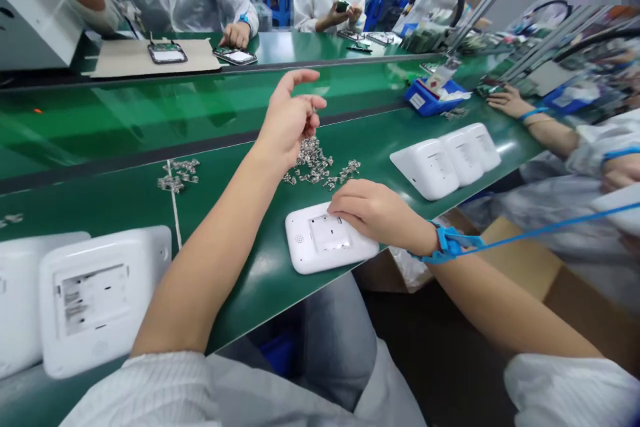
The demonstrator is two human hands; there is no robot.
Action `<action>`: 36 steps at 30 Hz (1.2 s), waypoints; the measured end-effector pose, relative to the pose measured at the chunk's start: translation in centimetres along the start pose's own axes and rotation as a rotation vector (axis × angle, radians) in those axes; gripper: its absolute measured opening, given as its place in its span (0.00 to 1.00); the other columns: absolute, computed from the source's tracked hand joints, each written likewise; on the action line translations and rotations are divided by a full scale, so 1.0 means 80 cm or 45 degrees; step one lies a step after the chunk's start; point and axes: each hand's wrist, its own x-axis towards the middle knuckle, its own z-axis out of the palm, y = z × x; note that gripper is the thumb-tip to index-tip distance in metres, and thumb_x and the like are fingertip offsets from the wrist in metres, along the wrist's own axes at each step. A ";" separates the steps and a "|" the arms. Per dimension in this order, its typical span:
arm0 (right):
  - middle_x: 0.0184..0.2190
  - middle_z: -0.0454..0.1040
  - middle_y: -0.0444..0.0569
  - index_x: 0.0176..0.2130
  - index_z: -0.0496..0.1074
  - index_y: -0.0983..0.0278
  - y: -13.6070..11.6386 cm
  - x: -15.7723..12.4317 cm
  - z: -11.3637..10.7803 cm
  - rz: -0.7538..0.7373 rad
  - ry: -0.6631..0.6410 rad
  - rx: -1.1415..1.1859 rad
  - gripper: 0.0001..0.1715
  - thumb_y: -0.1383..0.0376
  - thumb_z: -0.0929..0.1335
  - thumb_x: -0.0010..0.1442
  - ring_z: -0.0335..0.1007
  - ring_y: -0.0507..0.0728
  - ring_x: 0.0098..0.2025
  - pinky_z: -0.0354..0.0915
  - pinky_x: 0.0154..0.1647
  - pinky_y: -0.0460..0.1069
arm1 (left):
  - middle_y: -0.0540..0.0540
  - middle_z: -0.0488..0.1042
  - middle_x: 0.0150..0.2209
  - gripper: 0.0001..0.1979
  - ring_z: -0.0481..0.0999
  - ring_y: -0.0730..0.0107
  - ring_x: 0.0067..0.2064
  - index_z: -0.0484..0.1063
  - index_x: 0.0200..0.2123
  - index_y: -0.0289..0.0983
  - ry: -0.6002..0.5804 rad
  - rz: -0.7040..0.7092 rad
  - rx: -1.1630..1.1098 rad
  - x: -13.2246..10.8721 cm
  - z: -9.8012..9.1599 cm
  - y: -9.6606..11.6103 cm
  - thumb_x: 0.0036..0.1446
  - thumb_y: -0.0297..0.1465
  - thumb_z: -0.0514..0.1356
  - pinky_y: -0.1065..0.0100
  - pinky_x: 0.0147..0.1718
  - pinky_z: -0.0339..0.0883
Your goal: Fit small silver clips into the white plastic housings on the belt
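Note:
A white plastic housing [299, 255] lies on the green bench in front of me, its recessed battery compartment facing up. My right hand [373, 210], wearing a blue wrist strap, rests over the housing's right side. Its fingers are pinched together at the compartment's upper edge; whatever is between them is too small to make out. My left hand [290, 117] is raised above a loose pile of small metal battery contacts [314, 159]. Its upper fingers are stretched out and apart, the lower ones curled, and I see nothing held in it.
More white housings stand at left [145, 280] and in an overlapping row at right [425, 167]. A smaller heap of contacts [179, 175] lies to the left. Beyond runs a green conveyor [200, 103]. A blue bin [430, 97] and a co-worker's hand [510, 101] are further right.

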 end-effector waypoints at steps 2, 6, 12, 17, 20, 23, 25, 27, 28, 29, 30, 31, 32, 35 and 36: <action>0.37 0.77 0.53 0.38 0.77 0.66 0.000 -0.002 0.007 -0.007 0.029 -0.034 0.13 0.69 0.64 0.71 0.72 0.58 0.39 0.69 0.39 0.52 | 0.54 0.69 0.26 0.17 0.65 0.79 0.21 0.72 0.38 0.41 -0.044 0.051 0.024 -0.007 0.001 0.012 0.47 0.17 0.57 0.74 0.21 0.52; 0.36 0.75 0.52 0.37 0.76 0.65 -0.003 0.004 0.007 0.001 -0.025 -0.005 0.12 0.70 0.65 0.70 0.71 0.57 0.37 0.68 0.37 0.50 | 0.53 0.66 0.24 0.12 0.62 0.79 0.21 0.70 0.30 0.37 -0.068 0.090 0.098 -0.019 0.003 0.030 0.47 0.15 0.59 0.73 0.21 0.49; 0.35 0.75 0.51 0.37 0.76 0.65 -0.011 0.013 0.000 0.061 -0.137 0.041 0.10 0.71 0.66 0.69 0.72 0.56 0.37 0.68 0.37 0.50 | 0.52 0.62 0.23 0.11 0.66 0.75 0.27 0.66 0.25 0.37 -0.095 0.103 0.177 -0.026 0.008 0.038 0.48 0.16 0.61 0.71 0.27 0.57; 0.32 0.73 0.50 0.35 0.76 0.66 -0.015 0.017 -0.002 0.125 -0.152 0.065 0.10 0.71 0.66 0.68 0.70 0.56 0.35 0.66 0.34 0.49 | 0.50 0.64 0.23 0.15 0.67 0.70 0.31 0.62 0.21 0.39 -0.104 0.154 0.223 -0.027 0.007 0.045 0.50 0.17 0.61 0.64 0.30 0.58; 0.33 0.73 0.51 0.34 0.77 0.65 -0.015 0.017 -0.002 0.125 -0.190 0.050 0.11 0.70 0.66 0.68 0.70 0.55 0.34 0.66 0.34 0.49 | 0.49 0.66 0.22 0.18 0.64 0.68 0.33 0.60 0.18 0.42 -0.114 0.198 0.232 -0.027 0.006 0.049 0.52 0.19 0.61 0.61 0.31 0.58; 0.35 0.74 0.53 0.34 0.77 0.65 -0.015 0.017 -0.003 0.094 -0.253 -0.057 0.14 0.70 0.65 0.69 0.71 0.57 0.37 0.68 0.37 0.51 | 0.48 0.64 0.23 0.20 0.61 0.67 0.32 0.58 0.17 0.45 -0.140 0.246 0.256 -0.023 0.003 0.048 0.52 0.20 0.60 0.59 0.33 0.60; 0.37 0.75 0.54 0.35 0.77 0.65 -0.016 0.016 -0.003 0.099 -0.288 -0.109 0.14 0.70 0.64 0.69 0.72 0.58 0.39 0.69 0.39 0.52 | 0.47 0.62 0.23 0.20 0.62 0.66 0.34 0.57 0.17 0.46 -0.154 0.273 0.271 -0.018 0.002 0.045 0.51 0.22 0.61 0.57 0.35 0.62; 0.39 0.77 0.54 0.38 0.77 0.65 -0.019 0.015 -0.001 0.116 -0.288 -0.135 0.13 0.70 0.63 0.69 0.73 0.59 0.41 0.69 0.41 0.53 | 0.47 0.62 0.23 0.19 0.63 0.63 0.36 0.56 0.18 0.47 -0.168 0.290 0.281 -0.015 0.000 0.042 0.50 0.25 0.63 0.55 0.36 0.63; 0.39 0.77 0.54 0.39 0.77 0.65 -0.021 0.013 0.000 0.123 -0.267 -0.146 0.12 0.70 0.63 0.69 0.73 0.59 0.42 0.69 0.42 0.53 | 0.46 0.63 0.23 0.19 0.63 0.62 0.37 0.56 0.18 0.47 -0.175 0.298 0.284 -0.014 -0.001 0.041 0.50 0.26 0.63 0.55 0.36 0.64; 0.39 0.78 0.53 0.40 0.77 0.65 -0.024 0.011 0.001 0.128 -0.233 -0.160 0.12 0.71 0.64 0.69 0.74 0.59 0.42 0.69 0.42 0.53 | 0.46 0.62 0.23 0.19 0.64 0.62 0.37 0.56 0.18 0.47 -0.176 0.306 0.284 -0.014 -0.001 0.041 0.50 0.27 0.64 0.55 0.35 0.64; 0.39 0.79 0.53 0.39 0.76 0.65 -0.027 0.009 0.003 0.133 -0.192 -0.179 0.11 0.71 0.64 0.69 0.74 0.59 0.41 0.69 0.42 0.53 | 0.46 0.62 0.22 0.19 0.63 0.63 0.37 0.55 0.18 0.47 -0.172 0.313 0.282 -0.014 -0.001 0.041 0.50 0.27 0.63 0.55 0.34 0.65; 0.38 0.79 0.51 0.39 0.76 0.64 -0.029 0.007 0.005 0.143 -0.147 -0.204 0.11 0.72 0.64 0.69 0.74 0.59 0.40 0.68 0.43 0.53 | 0.46 0.62 0.22 0.20 0.63 0.63 0.36 0.54 0.18 0.47 -0.164 0.316 0.281 -0.016 -0.001 0.042 0.51 0.27 0.62 0.55 0.33 0.65; 0.36 0.80 0.50 0.38 0.76 0.64 -0.032 0.004 0.007 0.153 -0.098 -0.231 0.10 0.72 0.65 0.68 0.75 0.58 0.38 0.68 0.43 0.54 | 0.47 0.61 0.21 0.20 0.62 0.65 0.35 0.53 0.18 0.47 -0.156 0.314 0.283 -0.017 -0.001 0.044 0.51 0.26 0.61 0.55 0.33 0.65; 0.31 0.80 0.47 0.35 0.77 0.63 -0.039 -0.003 0.013 0.183 0.047 -0.296 0.09 0.70 0.67 0.68 0.75 0.58 0.35 0.68 0.42 0.53 | 0.47 0.58 0.21 0.21 0.58 0.67 0.32 0.50 0.18 0.47 -0.127 0.296 0.301 -0.022 0.000 0.048 0.52 0.23 0.58 0.56 0.31 0.64; 0.31 0.80 0.46 0.35 0.77 0.63 -0.041 -0.005 0.014 0.202 0.089 -0.303 0.09 0.70 0.68 0.67 0.75 0.57 0.35 0.68 0.42 0.53 | 0.47 0.58 0.20 0.22 0.57 0.67 0.32 0.50 0.17 0.47 -0.121 0.294 0.303 -0.023 0.000 0.049 0.52 0.23 0.58 0.56 0.31 0.65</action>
